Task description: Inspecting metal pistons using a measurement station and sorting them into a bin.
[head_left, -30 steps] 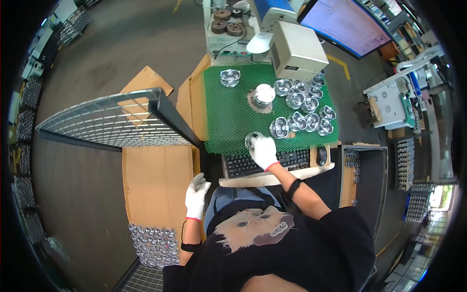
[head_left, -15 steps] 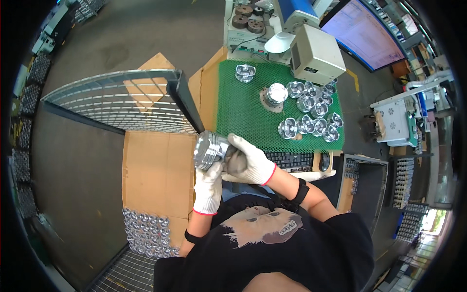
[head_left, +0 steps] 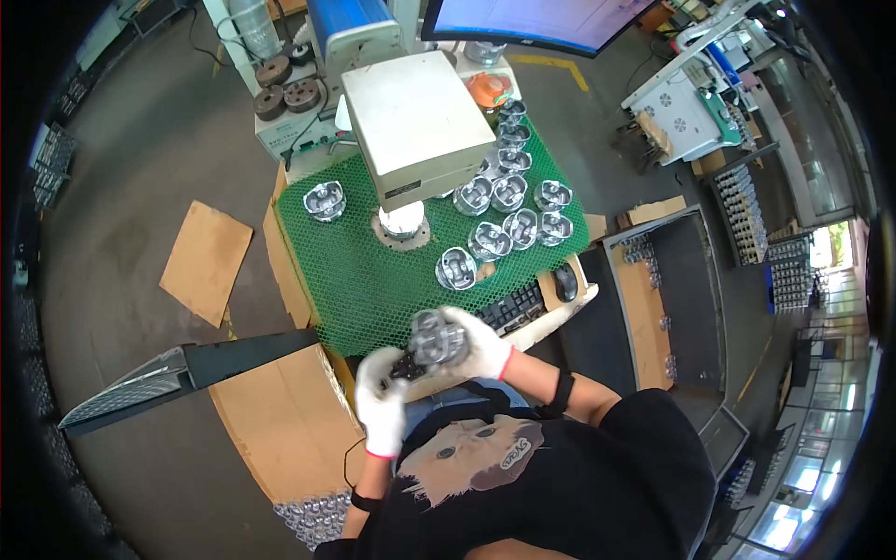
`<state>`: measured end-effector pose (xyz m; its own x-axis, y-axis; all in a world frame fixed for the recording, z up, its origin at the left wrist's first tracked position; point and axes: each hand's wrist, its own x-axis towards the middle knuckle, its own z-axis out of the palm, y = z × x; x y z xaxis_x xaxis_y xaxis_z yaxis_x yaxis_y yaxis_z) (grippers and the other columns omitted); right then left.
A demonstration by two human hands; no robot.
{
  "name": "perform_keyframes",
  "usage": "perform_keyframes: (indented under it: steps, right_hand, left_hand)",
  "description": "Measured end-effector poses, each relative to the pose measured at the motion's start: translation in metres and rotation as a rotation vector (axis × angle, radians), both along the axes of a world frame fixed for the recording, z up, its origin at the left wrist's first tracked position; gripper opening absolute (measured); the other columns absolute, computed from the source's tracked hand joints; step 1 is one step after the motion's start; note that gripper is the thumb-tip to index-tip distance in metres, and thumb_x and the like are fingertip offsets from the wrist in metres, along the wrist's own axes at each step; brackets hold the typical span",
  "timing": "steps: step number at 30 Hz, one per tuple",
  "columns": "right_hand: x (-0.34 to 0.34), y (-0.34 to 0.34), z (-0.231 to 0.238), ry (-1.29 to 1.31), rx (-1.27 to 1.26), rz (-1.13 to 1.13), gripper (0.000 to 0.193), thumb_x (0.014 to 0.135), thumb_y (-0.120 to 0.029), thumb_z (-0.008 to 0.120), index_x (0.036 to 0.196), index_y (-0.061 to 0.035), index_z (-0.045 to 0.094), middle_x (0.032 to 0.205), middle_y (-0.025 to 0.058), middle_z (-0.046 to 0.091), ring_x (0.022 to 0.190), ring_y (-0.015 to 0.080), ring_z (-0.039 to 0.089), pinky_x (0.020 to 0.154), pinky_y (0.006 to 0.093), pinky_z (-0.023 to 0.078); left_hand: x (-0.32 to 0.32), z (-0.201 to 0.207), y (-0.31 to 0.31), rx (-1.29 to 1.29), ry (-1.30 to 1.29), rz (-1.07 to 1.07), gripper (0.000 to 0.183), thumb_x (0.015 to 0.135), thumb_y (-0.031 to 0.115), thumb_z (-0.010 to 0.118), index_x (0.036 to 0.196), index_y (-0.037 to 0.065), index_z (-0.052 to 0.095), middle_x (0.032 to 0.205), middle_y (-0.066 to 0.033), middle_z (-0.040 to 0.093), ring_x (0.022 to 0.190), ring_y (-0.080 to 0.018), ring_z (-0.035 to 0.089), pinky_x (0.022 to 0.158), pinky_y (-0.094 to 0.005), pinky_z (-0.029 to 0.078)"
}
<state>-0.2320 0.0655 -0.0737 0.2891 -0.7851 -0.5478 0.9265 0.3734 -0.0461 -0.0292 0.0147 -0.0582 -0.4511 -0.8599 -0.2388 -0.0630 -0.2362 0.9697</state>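
Note:
My right hand (head_left: 483, 343), in a white glove, is closed on a silvery metal piston (head_left: 437, 342), blurred by motion, above the near edge of the green mesh mat (head_left: 350, 289). My left hand (head_left: 381, 397), also gloved, is just left of it and apart from the piston. Its fingers are smeared, so their grip is unclear. Several shiny pistons (head_left: 491, 241) stand on the right side of the mat. One piston (head_left: 325, 201) sits alone at the far left, and another (head_left: 402, 220) rests on a round base under the box-shaped machine head (head_left: 420, 121).
A black keyboard (head_left: 513, 310) and mouse (head_left: 566, 282) lie along the mat's near right edge. A monitor (head_left: 541, 23) stands at the back. Left of my body is a cardboard-covered crate (head_left: 280, 420) with pistons in rows; a dark bin (head_left: 686, 299) stands to the right.
My view has turned rightward. Both hands have moved from beside the crate to the mat's near edge. My left hand has come off the piston, which stays in my right.

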Motion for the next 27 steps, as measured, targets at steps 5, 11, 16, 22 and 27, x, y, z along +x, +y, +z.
perform_keyframes:
  steps: [5, 11, 16, 22, 27]
  right_hand:
    - [-0.051, 0.038, 0.008, 0.051, 0.073, -0.219, 0.053, 0.092, -0.054, 0.046, 0.129, -0.0157, 0.051, 0.124, 0.0232, 0.057, 0.104, 0.0368, 0.06, 0.07, 0.0393, 0.048]
    - [-0.087, 0.051, 0.012, 0.095, 0.073, -0.272, 0.057, 0.088, -0.045, 0.059, 0.134, -0.0137, 0.049, 0.125, 0.0193, 0.058, 0.109, 0.0329, 0.059, 0.086, 0.0404, 0.049]
    - [-0.106, 0.002, 0.019, 0.347, -0.007, -0.181, 0.061, 0.087, -0.037, 0.065, 0.136, -0.0082, 0.046, 0.123, 0.0133, 0.059, 0.107, 0.0262, 0.059, 0.097, 0.0445, 0.047]
    - [-0.141, -0.084, -0.013, 1.814, -0.226, 0.169, 0.064, 0.082, -0.028, 0.073, 0.135, -0.0074, 0.044, 0.123, 0.0091, 0.058, 0.11, 0.0261, 0.059, 0.09, 0.0369, 0.049]
    - [-0.116, -0.152, -0.085, 1.747, -0.659, 0.221, 0.053, 0.09, -0.041, 0.053, 0.134, -0.0119, 0.044, 0.124, 0.0086, 0.056, 0.112, 0.0285, 0.057, 0.095, 0.0433, 0.046]
  left_hand:
    - [0.01, -0.066, -0.076, 0.006, -0.14, 0.573, 0.051, 0.078, -0.001, 0.068, 0.127, 0.001, 0.054, 0.127, -0.014, 0.058, 0.117, -0.0249, 0.055, 0.103, -0.039, 0.041]
    - [-0.152, -0.049, -0.158, -0.775, -0.61, -0.206, 0.072, 0.065, 0.031, 0.084, 0.125, 0.003, 0.054, 0.121, -0.0215, 0.058, 0.111, -0.0364, 0.057, 0.096, -0.0427, 0.047]
    - [-0.185, -0.206, -0.184, -0.043, 0.279, 0.071, 0.059, 0.075, 0.033, 0.075, 0.123, 0.003, 0.055, 0.117, -0.021, 0.058, 0.104, -0.0348, 0.06, 0.089, -0.0399, 0.051]
    - [-0.143, -0.135, -0.169, -0.461, -0.372, 0.133, 0.076, 0.065, 0.023, 0.083, 0.129, 0.001, 0.05, 0.113, -0.0226, 0.057, 0.101, -0.0332, 0.061, 0.088, -0.0413, 0.05]
    - [-0.043, -0.062, -0.096, 0.068, -0.067, 0.228, 0.09, 0.06, 0.003, 0.082, 0.137, -0.007, 0.037, 0.119, -0.0119, 0.055, 0.104, -0.022, 0.058, 0.094, -0.0334, 0.047]
